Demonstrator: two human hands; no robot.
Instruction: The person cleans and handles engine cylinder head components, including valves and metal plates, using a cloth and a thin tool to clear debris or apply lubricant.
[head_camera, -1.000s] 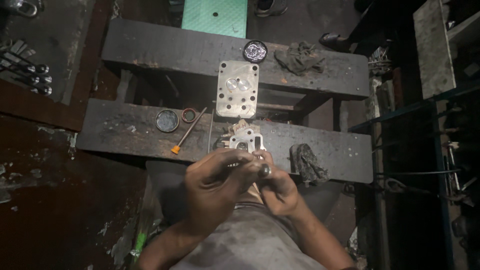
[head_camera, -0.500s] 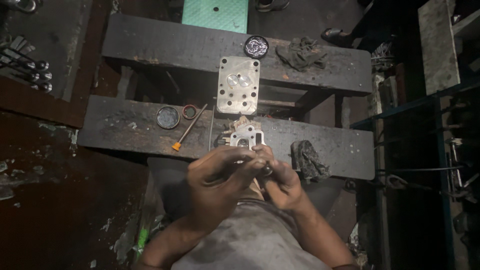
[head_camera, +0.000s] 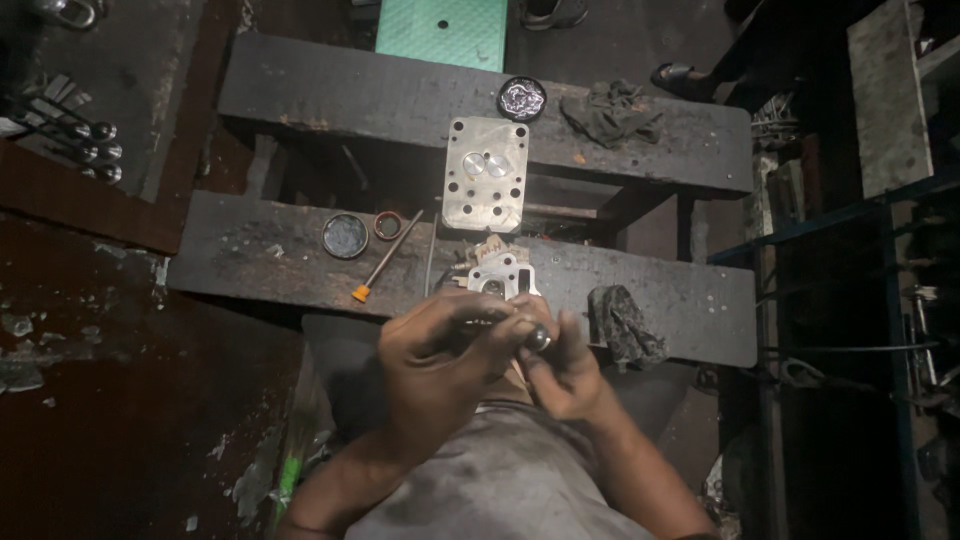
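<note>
Left hand (head_camera: 440, 365) and right hand (head_camera: 560, 365) pressed together over a small round metal part (head_camera: 540, 340), pale metal casting (head_camera: 500, 277) just beyond on the dark workbench (head_camera: 250, 250), drilled plate (head_camera: 485, 187), screwdriver (head_camera: 385, 260), crumpled rag (head_camera: 622, 325) alongside.

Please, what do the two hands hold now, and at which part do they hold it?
The left hand and right hand pinch a small dark metal part between the fingertips. The fingers cover most of it, so the exact place of the hold cannot be told.

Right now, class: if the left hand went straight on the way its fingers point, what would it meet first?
The left hand points right, so it would likely first meet the small metal part pinched between both hands, then the right hand.
</note>
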